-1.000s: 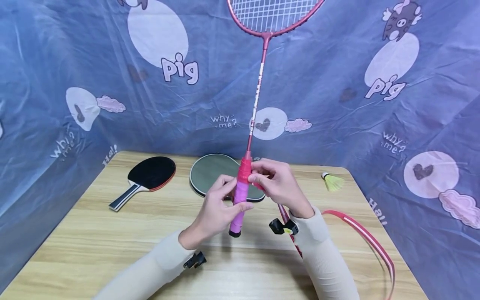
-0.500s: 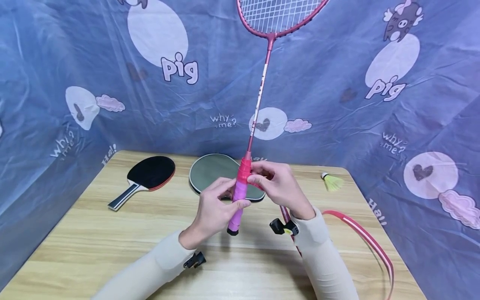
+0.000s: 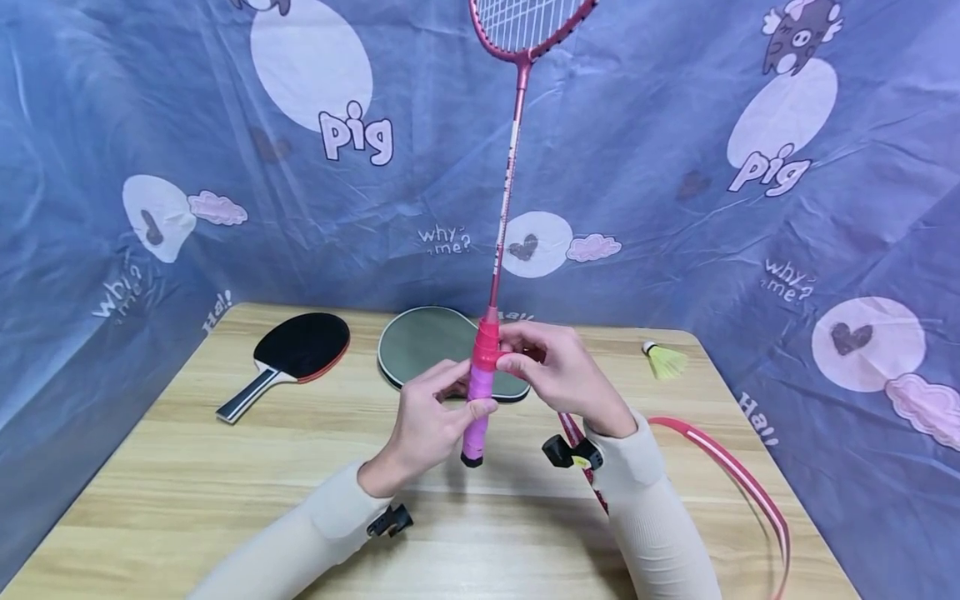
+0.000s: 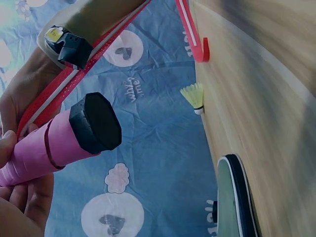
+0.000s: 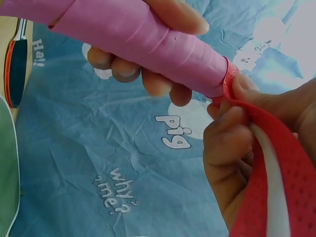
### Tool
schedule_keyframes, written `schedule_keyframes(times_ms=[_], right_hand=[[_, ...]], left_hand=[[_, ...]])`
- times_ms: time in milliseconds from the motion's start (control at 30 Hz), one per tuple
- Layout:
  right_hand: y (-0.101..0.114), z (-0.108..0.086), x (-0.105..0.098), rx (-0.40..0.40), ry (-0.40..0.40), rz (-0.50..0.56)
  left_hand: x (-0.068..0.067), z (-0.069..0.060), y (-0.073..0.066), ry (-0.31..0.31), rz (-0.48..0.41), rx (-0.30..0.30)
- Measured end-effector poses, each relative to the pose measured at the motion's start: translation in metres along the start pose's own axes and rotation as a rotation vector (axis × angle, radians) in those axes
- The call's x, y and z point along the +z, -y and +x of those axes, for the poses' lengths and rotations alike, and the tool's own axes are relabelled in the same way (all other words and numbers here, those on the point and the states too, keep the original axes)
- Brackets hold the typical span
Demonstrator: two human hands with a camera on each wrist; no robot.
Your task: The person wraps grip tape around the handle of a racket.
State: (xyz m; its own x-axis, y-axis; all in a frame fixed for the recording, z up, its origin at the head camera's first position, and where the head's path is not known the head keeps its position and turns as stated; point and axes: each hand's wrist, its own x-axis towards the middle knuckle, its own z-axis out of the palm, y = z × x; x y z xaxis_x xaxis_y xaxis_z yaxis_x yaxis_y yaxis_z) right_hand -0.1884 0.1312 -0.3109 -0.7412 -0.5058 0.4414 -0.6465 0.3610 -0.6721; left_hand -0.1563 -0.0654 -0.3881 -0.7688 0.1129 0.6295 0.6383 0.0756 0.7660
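Observation:
A badminton racket (image 3: 507, 192) stands nearly upright, head up, over the table. Its handle is wrapped in pink-purple tape (image 3: 480, 383) with a black end cap (image 4: 101, 122) pointing down. Red tape (image 3: 487, 343) circles the top of the handle. My left hand (image 3: 427, 417) grips the purple part, thumb in front and fingers behind. At the lower edge of the red wrap my right hand (image 3: 562, 371) pinches the red strip (image 5: 276, 148) between thumb and fingers. The strip, perforated with a white stripe, trails past the right wrist onto the right side of the table (image 3: 300, 500).
A black table tennis bat (image 3: 302, 346) lies at the back left. Behind my hands lies a round green bat (image 3: 420, 342) with a white edge. A yellow shuttlecock (image 3: 665, 362) rests at the back right. Blue patterned cloth (image 3: 420, 192) surrounds the table's back and sides.
The racket head has swung left and the shaft stands more upright. The lower end of the handle has shifted slightly right. Both hands keep their hold in nearly the same places.

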Motion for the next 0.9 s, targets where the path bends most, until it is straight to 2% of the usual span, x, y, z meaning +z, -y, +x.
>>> schedule_keyframes(times_ms=[167,333,633,767,900], right_hand=[[0.0014,0.0004,-0.0008,0.037,0.036,0.068],[0.0008,0.0004,-0.0025,0.091,0.062,0.097],[-0.0002,-0.0027,-0.0049,0.078,0.072,0.091],[0.0017,-0.0039,-0.0051,0.069,0.07,0.101],[0.0012,-0.003,-0.0035,0.059,0.047,0.094]], left_hand=[[-0.0017,0.0011,-0.0008,0.018,-0.051,-0.071],[-0.0035,0.001,0.0002,0.045,-0.078,-0.097],[-0.0064,-0.0015,-0.0008,0.155,-0.17,-0.156],[-0.0062,-0.0022,-0.0021,0.186,-0.192,-0.135],[-0.0034,-0.0015,-0.0029,0.177,-0.167,-0.076]])
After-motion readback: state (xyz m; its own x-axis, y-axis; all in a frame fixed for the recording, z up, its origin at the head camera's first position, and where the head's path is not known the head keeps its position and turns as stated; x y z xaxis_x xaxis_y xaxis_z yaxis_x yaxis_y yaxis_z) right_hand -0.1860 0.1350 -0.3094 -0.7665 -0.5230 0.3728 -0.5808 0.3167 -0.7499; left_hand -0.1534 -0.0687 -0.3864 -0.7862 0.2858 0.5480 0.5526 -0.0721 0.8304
